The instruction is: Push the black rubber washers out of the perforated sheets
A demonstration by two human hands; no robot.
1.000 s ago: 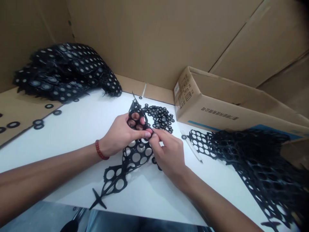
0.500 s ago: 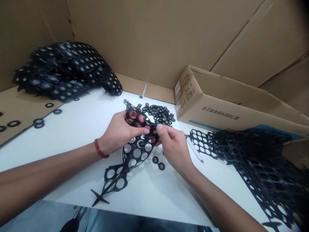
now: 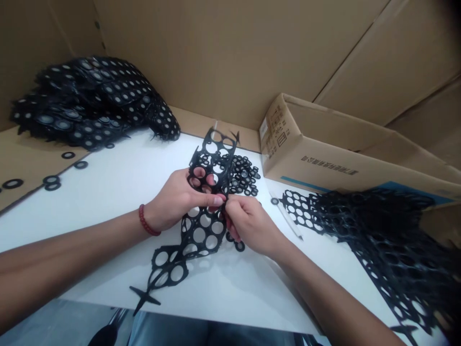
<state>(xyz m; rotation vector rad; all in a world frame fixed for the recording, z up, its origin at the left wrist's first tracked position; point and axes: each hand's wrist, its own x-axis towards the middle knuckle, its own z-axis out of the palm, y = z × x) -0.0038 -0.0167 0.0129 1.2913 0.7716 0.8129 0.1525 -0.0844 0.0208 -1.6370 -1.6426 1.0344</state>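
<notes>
A black rubber sheet (image 3: 203,234) full of round holes hangs and lies between my hands over the white table. My left hand (image 3: 180,194) is closed on its left side, the thumb on top and fingers showing through the holes beneath. My right hand (image 3: 248,218) pinches at the sheet's right edge, fingers curled; whether a ring is in that pinch is hidden. Behind the sheet lies a pile of small black rings (image 3: 245,175). Two loose rings (image 3: 239,246) lie just below my right hand, partly covered by it.
A heap of black sheets with rings still in them (image 3: 108,96) stands at the back left. Loose rings (image 3: 52,182) lie near it. At right are a cardboard box (image 3: 324,158), a pile of holed sheets (image 3: 389,250) and a white pen-like tool (image 3: 291,222).
The sheet's upper end has unfolded and now stands up above my left hand. My right hand has moved slightly left and down, closer to the left thumb.
</notes>
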